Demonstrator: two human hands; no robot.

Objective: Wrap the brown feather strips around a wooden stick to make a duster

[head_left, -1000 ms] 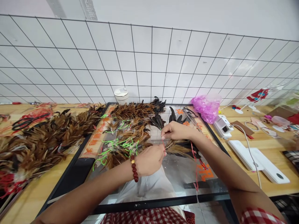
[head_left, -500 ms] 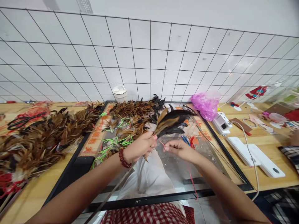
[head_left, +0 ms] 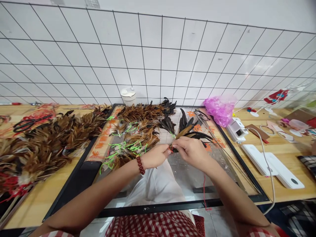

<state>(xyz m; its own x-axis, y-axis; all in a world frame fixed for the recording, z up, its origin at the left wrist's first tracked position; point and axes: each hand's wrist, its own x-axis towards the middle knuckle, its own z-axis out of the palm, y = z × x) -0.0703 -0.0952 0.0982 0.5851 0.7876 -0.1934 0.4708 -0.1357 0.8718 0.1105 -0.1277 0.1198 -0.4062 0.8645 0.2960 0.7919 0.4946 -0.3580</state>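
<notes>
My left hand (head_left: 156, 156) is closed round the base of a bundle of dark and brown feathers (head_left: 184, 131), which fans out up and to the right. Right beside it, my right hand (head_left: 194, 150) pinches at the bundle's base, its fingertips almost touching my left fingers. A red string (head_left: 204, 194) hangs from below my right hand past the edge of the glass tabletop. Some of the string shows at the fingertips, but the binding itself is mostly hidden. A smaller tuft of black feathers (head_left: 168, 124) with a green tie lies just behind.
Feather bundles with green ties (head_left: 128, 144) lie left of my hands, and a long feather garland (head_left: 56, 138) lies further left near black scissors (head_left: 24, 125). A phone (head_left: 87, 174) rests at the left frame. Glasses (head_left: 202, 115), a purple bag (head_left: 221, 110) and white power banks (head_left: 283, 171) sit right.
My right hand has moved left and up from a spot apart, drawing the string, to the feather base beside my left hand. The view has shifted slightly.
</notes>
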